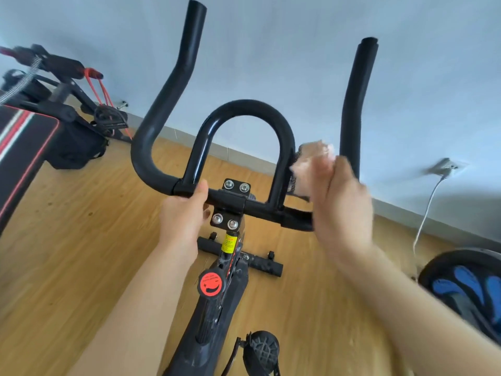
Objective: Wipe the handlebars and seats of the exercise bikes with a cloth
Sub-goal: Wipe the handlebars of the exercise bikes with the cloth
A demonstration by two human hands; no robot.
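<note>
Handlebar-wiping step: your left grip (184,213) clasps the crossbar of the handlebars (162,109) while your right grip (343,204), blurred, apparently clutches the cloth (311,161) beside the right bend; next, draw it up that horn

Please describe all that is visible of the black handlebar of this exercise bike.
The black tubular handlebar looks glossy, like painted metal, on its left horn and central U-shaped loop; the right horn looks matte, perhaps foam-covered. Both horns point up. A black bracket with four silver bolts clamps the crossbar. The left hand has its grip on the crossbar beside the bracket; the blurred right hand holds a pale pink cloth by the loop's right leg.
</note>
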